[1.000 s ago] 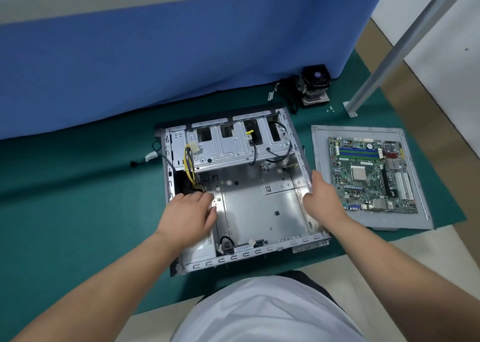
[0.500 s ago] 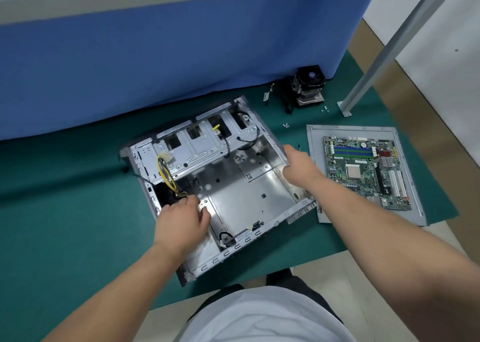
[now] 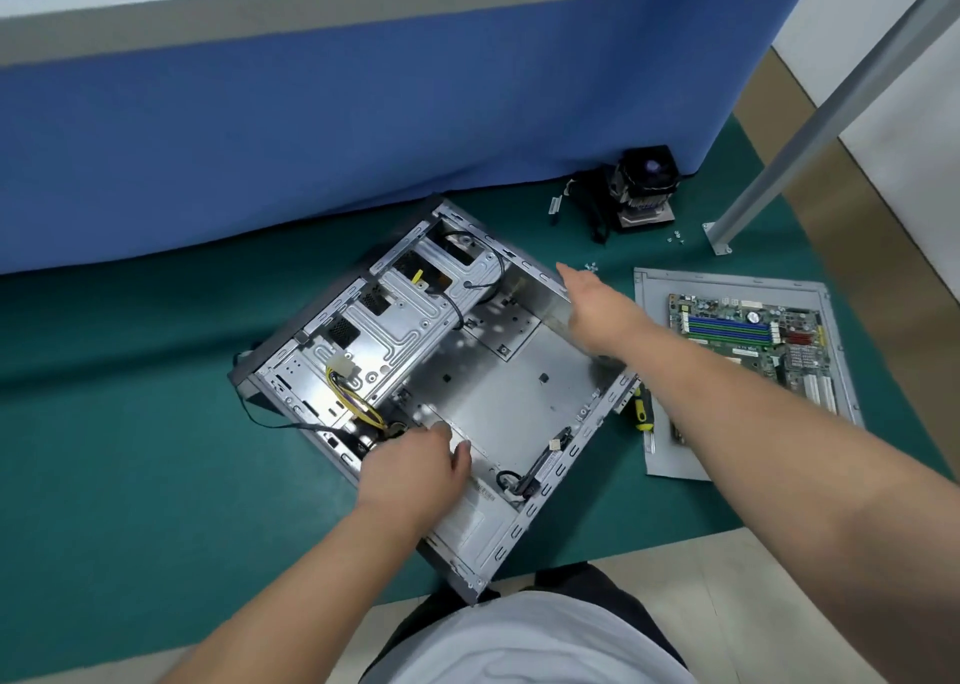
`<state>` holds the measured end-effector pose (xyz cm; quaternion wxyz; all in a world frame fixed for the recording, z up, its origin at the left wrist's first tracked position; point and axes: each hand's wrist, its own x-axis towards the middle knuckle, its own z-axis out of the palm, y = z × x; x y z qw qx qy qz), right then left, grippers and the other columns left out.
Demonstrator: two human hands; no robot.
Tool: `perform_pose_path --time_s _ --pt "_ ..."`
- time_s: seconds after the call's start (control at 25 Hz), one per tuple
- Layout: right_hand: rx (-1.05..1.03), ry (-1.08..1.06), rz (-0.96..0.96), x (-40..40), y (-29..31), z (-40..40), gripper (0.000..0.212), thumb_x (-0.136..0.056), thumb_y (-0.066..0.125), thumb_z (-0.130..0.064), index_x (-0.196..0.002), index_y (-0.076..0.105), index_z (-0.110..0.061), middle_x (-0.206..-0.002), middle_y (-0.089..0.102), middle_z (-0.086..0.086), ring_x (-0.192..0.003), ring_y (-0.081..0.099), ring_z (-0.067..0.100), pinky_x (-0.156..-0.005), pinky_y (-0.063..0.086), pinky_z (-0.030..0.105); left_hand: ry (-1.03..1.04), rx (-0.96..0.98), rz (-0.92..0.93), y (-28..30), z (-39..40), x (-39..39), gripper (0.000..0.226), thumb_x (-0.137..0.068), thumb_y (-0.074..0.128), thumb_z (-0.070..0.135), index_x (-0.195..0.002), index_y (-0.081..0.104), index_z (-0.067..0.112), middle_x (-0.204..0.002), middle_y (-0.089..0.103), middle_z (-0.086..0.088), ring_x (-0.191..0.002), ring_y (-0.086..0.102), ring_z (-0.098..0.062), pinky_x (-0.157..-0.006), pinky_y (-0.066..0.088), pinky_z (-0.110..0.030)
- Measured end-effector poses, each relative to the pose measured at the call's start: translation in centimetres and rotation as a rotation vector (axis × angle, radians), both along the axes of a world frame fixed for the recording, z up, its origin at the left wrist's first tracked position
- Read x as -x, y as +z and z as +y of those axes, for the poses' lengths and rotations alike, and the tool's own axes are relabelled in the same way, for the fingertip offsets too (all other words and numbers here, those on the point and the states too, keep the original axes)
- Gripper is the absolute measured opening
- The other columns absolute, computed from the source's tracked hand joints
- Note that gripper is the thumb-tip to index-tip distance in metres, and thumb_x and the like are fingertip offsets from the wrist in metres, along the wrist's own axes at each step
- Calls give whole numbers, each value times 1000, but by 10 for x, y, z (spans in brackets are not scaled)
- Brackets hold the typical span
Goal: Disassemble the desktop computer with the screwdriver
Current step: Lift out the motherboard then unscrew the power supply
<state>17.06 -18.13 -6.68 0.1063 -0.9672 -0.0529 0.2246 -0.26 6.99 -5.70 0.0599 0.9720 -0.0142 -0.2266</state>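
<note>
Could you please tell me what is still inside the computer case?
Inside the case: a metal drive cage, yellow and black cables and a bare floor. The left hand covers the near-left corner, so what it touches is hidden.

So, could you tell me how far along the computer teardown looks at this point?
Done: the motherboard lies on a grey panel beside the case, and the cooler fan sits apart by the blue wall. In hand: the left hand and right hand are both on the case. Left: the yellow cable bundle and drive cage remain inside; the screwdriver lies unused.
</note>
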Motion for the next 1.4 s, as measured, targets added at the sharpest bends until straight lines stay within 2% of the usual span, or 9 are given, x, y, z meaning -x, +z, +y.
perform_pose_path --time_s 0.08,0.12,0.2,0.32,0.44,0.56,0.88,1.12,1.4 --pt "-6 92 -169 28 4 2 75 -92 56 -12 -160 24 -15 -163 27 10 -146 33 33 -118 34 49 -196 -21 -10 7 7 -14 38 -103 33 50 -115 57 24 -93 65 4 -81 66 -22 -74 58 -37" --pt "-72 147 -251 47 7 4 65 -92 55 -17 -154 37 -15 -160 34 9 -146 33 31 -121 30 49 -323 -17 -69 10 12 -25 36 -103 34 47 -117 58 25 -97 66 5 -85 65 -21 -79 57 -38" --pt "-175 259 -229 90 12 11 43 -95 44 -37 -131 62 -22 -138 59 1 -129 51 25 -120 29 47 -584 -1 -201 14 19 -52 34 -102 37 40 -116 64 25 -101 68 7 -98 63 -20 -96 49 -38" --pt "-44 458 -79 142 8 25 53 -103 28 -54 -112 72 -26 -111 69 -6 -105 61 18 -116 30 39 -898 -119 -196 11 33 -97 39 -101 39 35 -112 73 21 -113 72 5 -128 52 -21 -122 24 -39" --pt "86 488 -163 162 1 32 62 -107 21 -54 -97 76 -26 -94 71 -7 -93 60 17 -110 29 37 -1108 -376 -24 4 49 -125 45 -102 36 36 -109 78 20 -112 74 6 -142 36 -22 -128 1 -44" --pt "98 459 -190 164 0 30 62 -108 22 -52 -92 76 -26 -88 69 -8 -90 57 16 -107 27 38 -1219 -427 -15 2 57 -134 50 -105 32 35 -105 79 20 -107 73 8 -139 34 -21 -128 -2 -47" --pt "28 394 -201 154 -6 32 54 -106 35 -44 -77 75 -21 -72 50 -10 -79 38 12 -97 26 42 -1187 -380 -93 -3 67 -125 52 -103 28 36 -100 78 21 -102 74 10 -125 40 -18 -126 7 -43" --pt "68 530 -184 116 3 27 55 -106 35 -46 -71 69 -21 -72 53 -10 -79 42 11 -97 24 44 -1049 -338 -136 -20 86 -101 57 -101 26 51 -93 76 25 -94 72 12 -114 44 -16 -116 20 -41" --pt "126 702 -154 67 14 18 52 -106 35 -48 -70 65 -24 -66 46 -13 -75 41 10 -98 23 42 -834 -248 -175 -31 77 -72 58 -97 22 56 -90 72 28 -90 70 15 -107 48 -13 -109 23 -42"
